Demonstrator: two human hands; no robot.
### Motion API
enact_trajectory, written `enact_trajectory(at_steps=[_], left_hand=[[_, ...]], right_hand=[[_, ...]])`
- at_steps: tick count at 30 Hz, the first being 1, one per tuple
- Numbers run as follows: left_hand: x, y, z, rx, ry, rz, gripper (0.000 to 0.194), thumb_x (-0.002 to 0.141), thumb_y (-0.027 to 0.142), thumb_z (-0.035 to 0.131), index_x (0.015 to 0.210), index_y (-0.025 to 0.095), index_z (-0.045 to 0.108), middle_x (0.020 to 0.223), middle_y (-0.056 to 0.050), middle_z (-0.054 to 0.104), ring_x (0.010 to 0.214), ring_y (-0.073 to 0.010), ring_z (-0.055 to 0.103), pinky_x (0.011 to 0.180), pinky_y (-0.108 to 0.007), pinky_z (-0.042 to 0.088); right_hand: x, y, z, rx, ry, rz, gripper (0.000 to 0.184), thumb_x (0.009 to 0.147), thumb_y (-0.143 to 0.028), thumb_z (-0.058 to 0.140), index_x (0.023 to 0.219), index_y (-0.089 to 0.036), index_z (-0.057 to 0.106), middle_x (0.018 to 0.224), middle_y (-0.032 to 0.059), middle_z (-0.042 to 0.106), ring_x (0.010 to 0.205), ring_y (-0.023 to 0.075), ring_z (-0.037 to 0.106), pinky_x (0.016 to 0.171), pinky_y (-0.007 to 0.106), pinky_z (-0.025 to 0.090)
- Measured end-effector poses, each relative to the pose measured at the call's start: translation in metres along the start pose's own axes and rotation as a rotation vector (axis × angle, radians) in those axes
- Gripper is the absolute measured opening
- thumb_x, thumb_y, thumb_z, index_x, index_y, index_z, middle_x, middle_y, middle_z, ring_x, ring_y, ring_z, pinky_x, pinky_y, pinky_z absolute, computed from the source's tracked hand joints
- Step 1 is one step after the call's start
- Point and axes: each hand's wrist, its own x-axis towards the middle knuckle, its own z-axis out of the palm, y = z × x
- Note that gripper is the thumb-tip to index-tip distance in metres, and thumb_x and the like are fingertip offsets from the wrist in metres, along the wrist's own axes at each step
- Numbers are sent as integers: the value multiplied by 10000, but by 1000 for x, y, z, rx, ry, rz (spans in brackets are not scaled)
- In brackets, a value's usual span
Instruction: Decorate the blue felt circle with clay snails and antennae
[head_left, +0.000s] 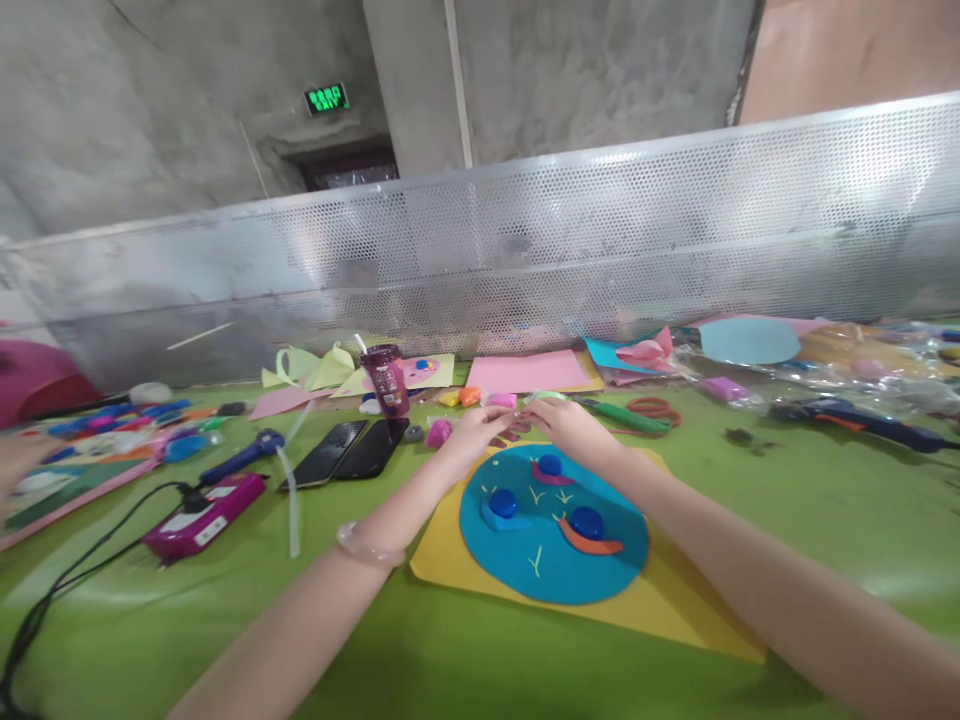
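My left hand [484, 430] and my right hand [566, 425] come together above the far edge of a blue paper circle [480, 550]. Their fingers are bent and drawn close; anything between the fingertips is too small to make out. The circle lies on a yellow sheet [701, 625]. Three snail-like figures are on it, with dark blue round caps [587, 522] over an orange strip [609, 546], a purple one [553, 478] and a blue one [510, 522]. Small pale yellow marks [535, 562] lie between them. Just beyond my fingers are pink [501, 400] and orange [470, 397] clay pieces.
Two phones [371, 448], a dark cup with a straw [386, 382], a blue glue gun [244, 455] and a magenta power strip [202, 518] stand left. Scissors [654, 408] and another dark glue gun [870, 420] lie right. A perforated metal panel [600, 240] rises behind the green table.
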Motion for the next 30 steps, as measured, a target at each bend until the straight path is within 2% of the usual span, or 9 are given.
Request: enact_trajectory(at_steps=[4,8,14,18,24,30], left_hand=[[0,-1,0,-2,-13,0,252,766,371,627,896,158,663,889,-92,694,730,-150,626,632,-240,456],[1,-3,2,-39,-34,6,299,750,412,639,886,148,658,903,-95,689,715,-150,628,627,-245,455],[4,-4,4,-64,-34,-18,335,739,426,647,938,156,654,906,-87,689,699,-139,625,603,-228,438],[3,-3,6,-50,-32,-22,326,731,426,651,912,156,659,884,-83,693,706,-140,621,609,-228,438],[-1,0,7,4,-12,-9,322,717,434,655,861,147,665,866,-93,696,737,-167,626,634,-255,453],[0,-1,4,-15,-16,-17,369,640,459,714,815,138,669,807,-82,683,681,-153,609,616,-252,448]], right_hand=[[-1,1,0,7,13,-61,212,870,-106,477,1022,-138,623,982,95,650,952,177,579,842,284,446],[-4,3,2,4,-13,-38,347,836,-53,465,1161,-122,565,1082,110,634,989,193,584,838,303,476],[-6,8,11,-31,25,-122,435,811,-22,447,1235,-101,502,1156,149,608,1045,218,571,859,356,487],[-5,9,9,4,23,-131,388,821,-41,465,1201,-100,520,1101,146,623,1004,214,574,827,346,489],[-2,8,-4,98,-9,-154,225,826,-43,490,1006,-126,596,930,88,619,893,177,551,805,314,458],[1,2,-9,63,2,-197,108,865,-149,515,908,-118,609,852,79,600,857,176,538,795,307,438]])
